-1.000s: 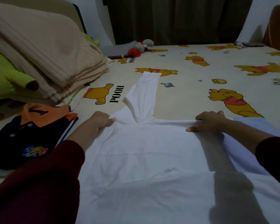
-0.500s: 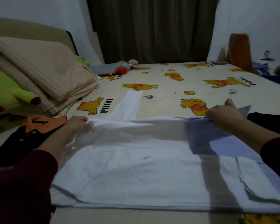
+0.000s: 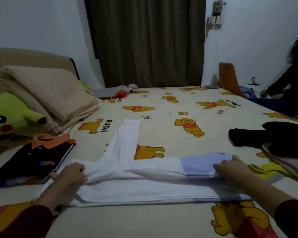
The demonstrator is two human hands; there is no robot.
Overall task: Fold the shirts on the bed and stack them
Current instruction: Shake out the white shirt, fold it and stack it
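I see a white shirt (image 3: 144, 188) with a pale blue panel, a cream bedsheet (image 3: 170, 220) printed with yellow bears in red tops, a black shirt (image 3: 33, 160) with an orange collar, and a yellow-green plush toy (image 3: 9, 115).

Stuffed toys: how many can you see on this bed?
2. A green plush lies at the left beside the folded beige blanket; a grey-and-red one lies at the far edge near the curtain. Others may be hidden.

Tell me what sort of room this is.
Most likely a bedroom: a bed with a cartoon-bear sheet fills the view, a plush toy and folded blanket lie by the headboard, and a dark curtain hangs behind.
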